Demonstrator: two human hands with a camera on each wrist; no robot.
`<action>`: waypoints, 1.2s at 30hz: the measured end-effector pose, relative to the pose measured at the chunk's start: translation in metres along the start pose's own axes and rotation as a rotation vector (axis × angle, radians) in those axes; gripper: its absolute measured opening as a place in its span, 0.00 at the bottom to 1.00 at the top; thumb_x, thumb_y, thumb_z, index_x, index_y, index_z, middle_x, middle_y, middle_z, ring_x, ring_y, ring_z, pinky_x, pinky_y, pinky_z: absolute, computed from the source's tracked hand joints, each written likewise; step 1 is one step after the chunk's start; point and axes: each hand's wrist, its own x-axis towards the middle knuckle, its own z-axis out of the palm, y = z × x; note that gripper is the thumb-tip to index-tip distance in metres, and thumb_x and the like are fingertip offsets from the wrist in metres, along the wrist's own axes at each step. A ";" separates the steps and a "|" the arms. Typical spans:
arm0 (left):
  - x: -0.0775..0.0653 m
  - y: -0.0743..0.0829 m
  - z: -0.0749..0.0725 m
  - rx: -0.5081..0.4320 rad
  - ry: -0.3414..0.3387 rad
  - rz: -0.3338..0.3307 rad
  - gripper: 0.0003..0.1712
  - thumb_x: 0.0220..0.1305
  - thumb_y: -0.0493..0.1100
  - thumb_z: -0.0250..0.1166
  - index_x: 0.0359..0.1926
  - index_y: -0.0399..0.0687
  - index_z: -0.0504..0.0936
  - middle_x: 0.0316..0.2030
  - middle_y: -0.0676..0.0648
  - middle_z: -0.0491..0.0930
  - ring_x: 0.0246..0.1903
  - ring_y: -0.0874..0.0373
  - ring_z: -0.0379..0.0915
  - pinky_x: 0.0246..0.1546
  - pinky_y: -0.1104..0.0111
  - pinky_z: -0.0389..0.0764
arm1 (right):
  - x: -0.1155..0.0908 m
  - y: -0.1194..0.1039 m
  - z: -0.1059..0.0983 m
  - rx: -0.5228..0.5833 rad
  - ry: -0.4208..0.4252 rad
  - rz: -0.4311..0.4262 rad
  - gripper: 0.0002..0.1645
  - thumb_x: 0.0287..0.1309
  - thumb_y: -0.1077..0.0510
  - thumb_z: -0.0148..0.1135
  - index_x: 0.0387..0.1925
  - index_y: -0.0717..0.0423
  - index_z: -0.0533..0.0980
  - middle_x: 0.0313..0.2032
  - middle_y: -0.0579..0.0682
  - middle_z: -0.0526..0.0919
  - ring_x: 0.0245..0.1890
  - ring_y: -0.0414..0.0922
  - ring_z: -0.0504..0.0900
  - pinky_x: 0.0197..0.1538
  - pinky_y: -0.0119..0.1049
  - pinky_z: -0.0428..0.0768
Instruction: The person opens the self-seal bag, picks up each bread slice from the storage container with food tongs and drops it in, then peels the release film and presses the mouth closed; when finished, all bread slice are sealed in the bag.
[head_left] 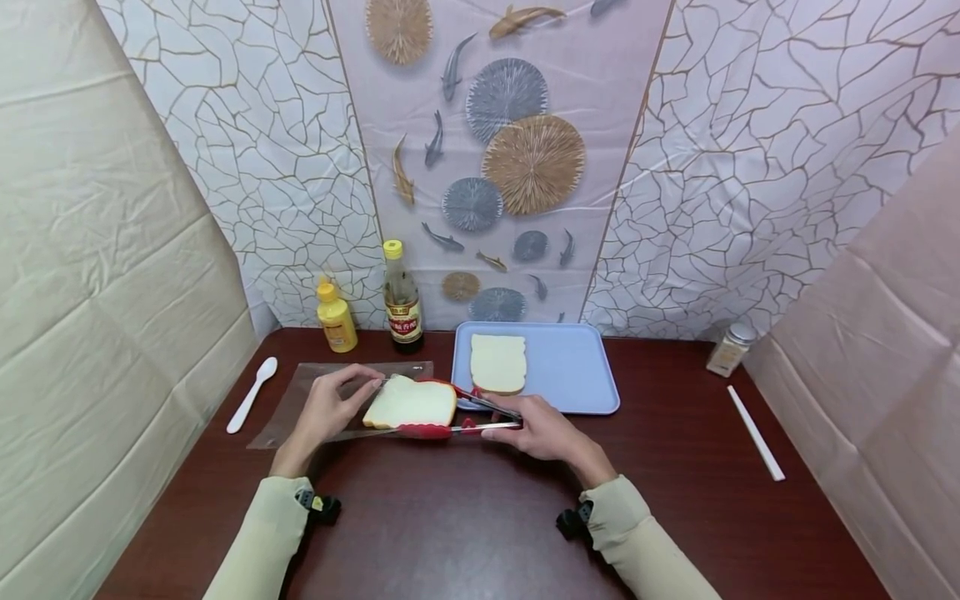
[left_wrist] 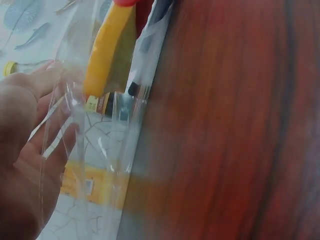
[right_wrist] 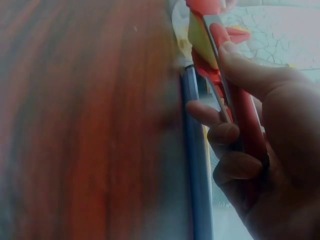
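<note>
At the mouth of a clear plastic bag (head_left: 291, 402), my left hand (head_left: 327, 410) pinches the film between thumb and fingers. My right hand (head_left: 547, 428) grips a pair of metal tongs with red tips (head_left: 425, 432) and red handle grips. Between the tong tips is a slice of bread (head_left: 411, 403), white with a yellow-brown crust. It overlaps the bag's right part, close to my left fingertips. In the left wrist view the film (left_wrist: 75, 150) runs in front of my fingers, beside the crust (left_wrist: 107, 55). The right wrist view shows my fingers curled round the tongs (right_wrist: 245, 117).
A second bread slice (head_left: 498, 363) lies on the blue tray (head_left: 573, 371) behind the tongs. A yellow squeeze bottle (head_left: 337, 321) and a dark sauce bottle (head_left: 403, 308) stand at the back. A white spoon (head_left: 252, 395) lies left; a shaker jar (head_left: 731, 350) and white stick (head_left: 756, 433) are right.
</note>
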 end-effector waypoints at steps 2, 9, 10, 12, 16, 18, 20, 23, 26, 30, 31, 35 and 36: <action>0.000 0.001 0.000 -0.006 -0.022 -0.007 0.06 0.75 0.43 0.71 0.50 0.55 0.91 0.47 0.56 0.92 0.51 0.59 0.88 0.54 0.62 0.88 | 0.001 -0.002 0.001 0.011 0.000 -0.006 0.42 0.69 0.40 0.73 0.79 0.42 0.71 0.58 0.50 0.90 0.58 0.47 0.87 0.64 0.48 0.83; 0.000 0.004 0.005 -0.043 -0.061 0.022 0.07 0.76 0.43 0.71 0.50 0.59 0.90 0.48 0.57 0.92 0.52 0.60 0.87 0.56 0.67 0.85 | 0.008 -0.007 0.007 0.024 0.005 -0.037 0.41 0.71 0.42 0.73 0.79 0.44 0.71 0.51 0.48 0.91 0.53 0.48 0.88 0.61 0.47 0.84; 0.000 0.003 0.005 -0.042 -0.057 0.029 0.07 0.76 0.43 0.71 0.49 0.59 0.91 0.48 0.56 0.92 0.51 0.60 0.87 0.56 0.65 0.86 | 0.010 -0.008 0.007 0.025 0.005 -0.037 0.41 0.71 0.42 0.73 0.79 0.45 0.71 0.55 0.48 0.90 0.57 0.47 0.87 0.64 0.48 0.83; 0.000 0.002 0.006 -0.035 -0.048 0.039 0.06 0.76 0.43 0.71 0.49 0.59 0.91 0.47 0.55 0.92 0.51 0.59 0.87 0.55 0.61 0.86 | 0.012 -0.009 0.009 0.023 0.004 -0.034 0.41 0.71 0.41 0.73 0.79 0.46 0.71 0.64 0.50 0.87 0.64 0.46 0.84 0.68 0.50 0.82; 0.000 0.001 0.006 -0.015 -0.029 0.042 0.06 0.76 0.43 0.71 0.49 0.59 0.91 0.46 0.55 0.92 0.49 0.60 0.87 0.53 0.62 0.86 | 0.017 -0.011 0.011 0.022 -0.003 -0.022 0.41 0.71 0.40 0.72 0.79 0.46 0.71 0.69 0.49 0.84 0.68 0.43 0.80 0.71 0.50 0.80; 0.000 0.001 0.005 -0.014 -0.020 0.041 0.06 0.76 0.43 0.71 0.48 0.60 0.91 0.46 0.56 0.92 0.50 0.61 0.87 0.53 0.64 0.85 | 0.018 -0.012 0.012 0.014 -0.003 -0.022 0.41 0.71 0.39 0.71 0.78 0.47 0.72 0.68 0.49 0.84 0.66 0.42 0.81 0.70 0.50 0.80; 0.001 0.001 0.003 -0.028 -0.008 0.042 0.06 0.76 0.43 0.70 0.49 0.60 0.91 0.47 0.56 0.92 0.51 0.60 0.87 0.53 0.64 0.85 | 0.019 -0.013 0.013 0.001 -0.005 -0.016 0.40 0.71 0.39 0.71 0.78 0.47 0.73 0.68 0.48 0.84 0.63 0.41 0.82 0.68 0.49 0.82; 0.002 0.003 0.001 -0.064 0.008 0.048 0.06 0.76 0.43 0.70 0.48 0.58 0.91 0.47 0.56 0.93 0.52 0.59 0.88 0.55 0.58 0.86 | 0.020 -0.014 0.013 -0.035 -0.007 -0.009 0.40 0.72 0.38 0.70 0.77 0.47 0.73 0.66 0.48 0.85 0.59 0.41 0.85 0.64 0.47 0.83; 0.003 0.003 -0.001 -0.092 0.006 0.049 0.06 0.76 0.43 0.70 0.49 0.56 0.91 0.48 0.55 0.92 0.53 0.58 0.88 0.57 0.51 0.87 | 0.020 -0.016 0.013 -0.076 -0.005 -0.013 0.39 0.72 0.38 0.70 0.77 0.47 0.73 0.56 0.47 0.90 0.51 0.42 0.87 0.59 0.45 0.85; 0.002 0.003 -0.001 -0.081 -0.025 0.042 0.06 0.77 0.43 0.70 0.49 0.56 0.91 0.49 0.55 0.92 0.54 0.57 0.88 0.58 0.49 0.87 | 0.021 -0.021 0.014 -0.105 0.000 -0.022 0.39 0.72 0.38 0.70 0.77 0.45 0.74 0.47 0.47 0.91 0.47 0.44 0.88 0.56 0.47 0.85; 0.002 0.004 0.000 -0.080 -0.035 0.039 0.06 0.77 0.43 0.70 0.50 0.56 0.91 0.50 0.55 0.92 0.54 0.58 0.88 0.58 0.49 0.87 | 0.021 -0.022 0.014 -0.107 0.000 -0.021 0.39 0.72 0.38 0.70 0.77 0.45 0.73 0.47 0.48 0.91 0.48 0.45 0.89 0.56 0.47 0.85; 0.002 0.007 0.000 -0.095 -0.056 0.050 0.07 0.77 0.41 0.70 0.50 0.55 0.91 0.49 0.53 0.92 0.54 0.58 0.88 0.58 0.50 0.87 | 0.023 -0.028 0.015 -0.121 0.003 -0.014 0.39 0.72 0.37 0.70 0.78 0.42 0.73 0.50 0.48 0.91 0.50 0.46 0.89 0.57 0.47 0.86; 0.003 0.008 0.000 -0.107 -0.057 0.055 0.07 0.77 0.41 0.70 0.50 0.54 0.91 0.49 0.53 0.92 0.54 0.59 0.87 0.58 0.50 0.87 | 0.024 -0.030 0.015 -0.130 0.007 -0.017 0.39 0.72 0.37 0.70 0.78 0.42 0.73 0.52 0.48 0.91 0.50 0.46 0.88 0.57 0.47 0.86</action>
